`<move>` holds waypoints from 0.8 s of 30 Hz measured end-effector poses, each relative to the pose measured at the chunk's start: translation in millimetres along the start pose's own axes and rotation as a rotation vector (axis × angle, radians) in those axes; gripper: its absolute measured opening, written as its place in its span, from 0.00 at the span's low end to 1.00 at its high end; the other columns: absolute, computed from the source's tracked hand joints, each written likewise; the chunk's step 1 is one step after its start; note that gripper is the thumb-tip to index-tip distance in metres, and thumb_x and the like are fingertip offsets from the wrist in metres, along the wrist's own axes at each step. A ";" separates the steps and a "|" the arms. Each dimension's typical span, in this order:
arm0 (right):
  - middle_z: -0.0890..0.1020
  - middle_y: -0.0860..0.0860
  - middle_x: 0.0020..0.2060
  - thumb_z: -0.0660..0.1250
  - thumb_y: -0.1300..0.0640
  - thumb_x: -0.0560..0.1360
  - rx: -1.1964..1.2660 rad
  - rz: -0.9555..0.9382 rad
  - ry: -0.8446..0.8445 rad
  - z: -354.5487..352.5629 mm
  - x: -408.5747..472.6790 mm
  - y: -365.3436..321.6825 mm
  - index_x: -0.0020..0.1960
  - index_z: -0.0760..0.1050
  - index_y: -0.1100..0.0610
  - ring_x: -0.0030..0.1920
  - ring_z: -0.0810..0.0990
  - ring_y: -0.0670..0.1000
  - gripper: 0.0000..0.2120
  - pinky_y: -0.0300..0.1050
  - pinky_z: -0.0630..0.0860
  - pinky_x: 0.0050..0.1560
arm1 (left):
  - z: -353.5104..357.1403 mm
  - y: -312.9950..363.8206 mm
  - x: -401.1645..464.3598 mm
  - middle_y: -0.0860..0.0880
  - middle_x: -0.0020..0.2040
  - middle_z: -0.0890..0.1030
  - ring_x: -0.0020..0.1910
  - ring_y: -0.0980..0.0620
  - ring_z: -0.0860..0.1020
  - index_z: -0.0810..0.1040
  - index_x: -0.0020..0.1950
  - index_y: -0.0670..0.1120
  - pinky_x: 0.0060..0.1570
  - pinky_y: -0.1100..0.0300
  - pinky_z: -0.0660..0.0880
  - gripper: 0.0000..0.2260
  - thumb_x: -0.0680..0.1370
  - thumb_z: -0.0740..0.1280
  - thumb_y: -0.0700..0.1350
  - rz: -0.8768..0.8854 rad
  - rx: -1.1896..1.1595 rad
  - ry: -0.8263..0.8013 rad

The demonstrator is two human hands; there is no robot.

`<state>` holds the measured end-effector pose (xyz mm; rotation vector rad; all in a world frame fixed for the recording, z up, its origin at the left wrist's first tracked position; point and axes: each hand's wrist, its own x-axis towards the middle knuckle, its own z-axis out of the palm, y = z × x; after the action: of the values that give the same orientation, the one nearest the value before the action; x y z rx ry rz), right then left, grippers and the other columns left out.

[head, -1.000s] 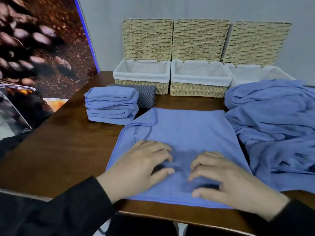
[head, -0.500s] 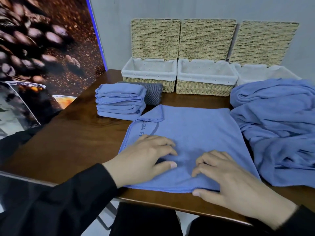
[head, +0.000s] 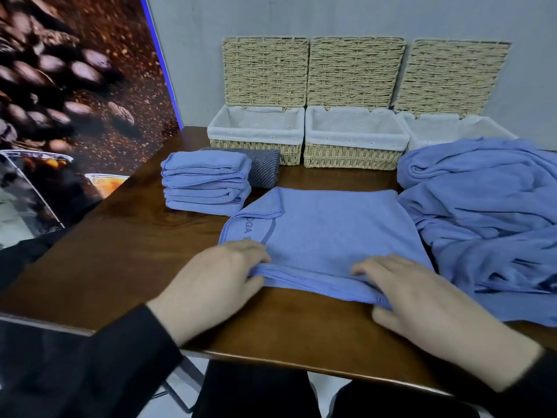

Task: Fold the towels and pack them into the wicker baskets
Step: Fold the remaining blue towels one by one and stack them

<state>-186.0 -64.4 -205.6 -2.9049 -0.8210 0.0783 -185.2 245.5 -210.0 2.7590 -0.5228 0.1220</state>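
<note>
A blue towel [head: 337, 233] lies spread on the wooden table [head: 126, 260] in front of me, its far left corner turned over. My left hand [head: 220, 276] grips the towel's near left edge, thumb under the fabric. My right hand [head: 422, 300] pinches the near right edge in the same way. The near edge is lifted slightly off the table. Three wicker baskets with white liners stand at the back: left [head: 256, 152], middle [head: 352, 158] and right [head: 446, 128], their lids propped open against the wall.
A stack of folded blue towels [head: 205, 182] sits left of the spread towel, with a grey folded cloth [head: 262, 170] behind it. A heap of unfolded blue towels [head: 488, 218] covers the table's right side. A coffee-bean picture panel [head: 66, 95] borders the left.
Both hands slid back from the towel's middle to its near edge and took hold of it. The near edge now lies further from the table's front.
</note>
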 end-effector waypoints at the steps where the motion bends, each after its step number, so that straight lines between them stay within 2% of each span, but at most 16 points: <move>1: 0.72 0.39 0.47 0.63 0.56 0.73 -0.002 0.028 -0.055 -6.5 -0.6 7.4 0.53 0.68 0.42 0.50 0.71 0.42 0.13 0.39 0.70 0.51 | -7.2 -8.0 -0.2 0.59 0.57 0.81 0.55 0.55 0.79 0.79 0.54 0.56 0.54 0.52 0.77 0.11 0.76 0.60 0.51 -0.012 -0.041 -0.038; 3: 0.71 0.43 0.44 0.62 0.59 0.74 0.059 0.070 -0.029 -21.7 0.7 19.4 0.44 0.68 0.47 0.45 0.73 0.45 0.08 0.46 0.72 0.47 | -19.3 -18.2 0.4 0.54 0.47 0.83 0.45 0.55 0.80 0.80 0.50 0.52 0.49 0.53 0.77 0.07 0.80 0.62 0.50 -0.040 -0.124 -0.092; 5: 0.73 0.48 0.37 0.63 0.60 0.74 0.188 0.131 0.083 -39.1 1.6 26.2 0.40 0.69 0.51 0.35 0.72 0.48 0.07 0.50 0.72 0.40 | -30.9 -16.0 -1.5 0.51 0.32 0.76 0.30 0.56 0.71 0.76 0.40 0.49 0.35 0.58 0.70 0.11 0.82 0.63 0.49 -0.030 -0.220 -0.094; 6: 0.73 0.50 0.32 0.63 0.60 0.74 0.255 0.145 0.111 -49.1 1.5 27.3 0.40 0.71 0.52 0.31 0.70 0.48 0.06 0.48 0.71 0.36 | -38.1 -10.7 -1.5 0.50 0.29 0.70 0.28 0.56 0.66 0.72 0.36 0.48 0.32 0.60 0.65 0.14 0.82 0.63 0.47 -0.005 -0.264 -0.095; 8: 0.74 0.50 0.29 0.63 0.58 0.74 0.362 0.128 0.096 -67.5 1.7 28.0 0.44 0.76 0.48 0.28 0.68 0.46 0.06 0.43 0.67 0.32 | -49.6 -3.1 0.5 0.49 0.27 0.67 0.28 0.57 0.64 0.70 0.34 0.46 0.30 0.62 0.61 0.15 0.81 0.64 0.44 0.019 -0.344 -0.131; 10: 0.76 0.48 0.30 0.64 0.57 0.74 0.396 0.117 0.039 -79.6 6.8 29.7 0.49 0.78 0.43 0.28 0.69 0.46 0.10 0.43 0.68 0.33 | -53.5 -2.5 6.4 0.50 0.29 0.67 0.31 0.56 0.65 0.71 0.35 0.43 0.33 0.60 0.62 0.14 0.81 0.65 0.42 -0.002 -0.440 -0.209; 13: 0.78 0.46 0.34 0.64 0.56 0.78 0.332 0.116 -0.008 -79.4 22.2 38.9 0.49 0.77 0.42 0.32 0.73 0.47 0.09 0.45 0.71 0.37 | -46.8 -4.7 11.8 0.55 0.34 0.75 0.35 0.54 0.70 0.80 0.41 0.49 0.37 0.58 0.68 0.08 0.78 0.64 0.47 0.011 -0.445 -0.291; 15: 0.79 0.45 0.37 0.63 0.55 0.80 0.300 0.112 -0.048 -72.8 32.4 42.5 0.48 0.77 0.42 0.34 0.74 0.46 0.08 0.44 0.72 0.40 | -35.0 -4.4 9.6 0.56 0.46 0.83 0.45 0.58 0.79 0.83 0.48 0.54 0.48 0.56 0.76 0.10 0.76 0.62 0.47 0.052 -0.364 -0.336; 16: 0.79 0.45 0.38 0.62 0.55 0.80 0.296 0.111 -0.073 -68.7 36.6 44.1 0.47 0.76 0.42 0.36 0.75 0.46 0.08 0.44 0.73 0.41 | -28.0 -5.2 8.8 0.56 0.53 0.84 0.54 0.60 0.79 0.82 0.46 0.53 0.57 0.55 0.75 0.09 0.77 0.61 0.46 0.066 -0.311 -0.320; 17: 0.79 0.45 0.38 0.62 0.55 0.80 0.287 0.110 -0.097 -64.1 40.4 45.8 0.46 0.76 0.42 0.36 0.74 0.45 0.08 0.45 0.73 0.42 | -20.8 -7.6 8.3 0.56 0.60 0.82 0.64 0.62 0.75 0.79 0.42 0.52 0.65 0.54 0.71 0.09 0.78 0.60 0.46 0.075 -0.245 -0.281; 18: 0.78 0.46 0.36 0.62 0.55 0.80 0.271 0.107 -0.113 -59.3 43.8 47.6 0.46 0.75 0.43 0.35 0.73 0.45 0.08 0.45 0.72 0.41 | -15.9 -9.8 7.9 0.56 0.70 0.77 0.73 0.65 0.66 0.74 0.40 0.53 0.73 0.54 0.64 0.10 0.80 0.59 0.48 0.068 -0.164 -0.257; 19: 0.76 0.48 0.35 0.62 0.54 0.80 0.246 0.105 -0.119 -54.4 46.9 50.0 0.45 0.74 0.44 0.33 0.71 0.45 0.07 0.45 0.71 0.39 | -12.1 -13.3 7.3 0.58 0.77 0.68 0.78 0.66 0.56 0.71 0.40 0.54 0.78 0.54 0.56 0.10 0.81 0.58 0.51 0.045 -0.097 -0.253; 20: 0.75 0.49 0.34 0.63 0.54 0.80 0.215 0.105 -0.117 -50.0 49.5 52.5 0.45 0.74 0.46 0.32 0.70 0.45 0.06 0.44 0.69 0.37 | -10.1 -18.7 7.0 0.60 0.79 0.61 0.79 0.66 0.50 0.69 0.40 0.56 0.79 0.53 0.52 0.10 0.82 0.57 0.53 0.003 -0.053 -0.269; 21: 0.75 0.50 0.35 0.63 0.53 0.80 0.191 0.106 -0.107 -46.7 51.0 54.8 0.45 0.74 0.47 0.31 0.69 0.45 0.06 0.43 0.68 0.36 | -9.3 -24.9 6.3 0.61 0.79 0.58 0.79 0.66 0.51 0.69 0.42 0.57 0.79 0.54 0.52 0.10 0.82 0.56 0.55 -0.033 -0.038 -0.266; 23: 0.75 0.50 0.34 0.64 0.53 0.79 0.175 0.116 -0.103 -43.2 51.6 59.3 0.45 0.74 0.46 0.31 0.69 0.45 0.05 0.41 0.66 0.34 | -14.1 -33.2 3.2 0.65 0.75 0.66 0.72 0.66 0.67 0.74 0.46 0.55 0.70 0.62 0.64 0.11 0.82 0.58 0.58 -0.096 -0.069 -0.182; 24: 0.76 0.48 0.34 0.65 0.54 0.79 0.173 0.122 -0.120 -43.9 51.3 60.6 0.46 0.74 0.44 0.31 0.70 0.45 0.05 0.41 0.67 0.35 | -18.1 -35.7 1.9 0.66 0.68 0.74 0.62 0.64 0.76 0.76 0.47 0.53 0.60 0.64 0.71 0.11 0.82 0.60 0.58 -0.131 -0.111 -0.121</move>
<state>-107.3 -93.3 -170.8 -2.8049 -0.6187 0.3208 -170.7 282.3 -203.5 2.6940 -0.3654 -0.1026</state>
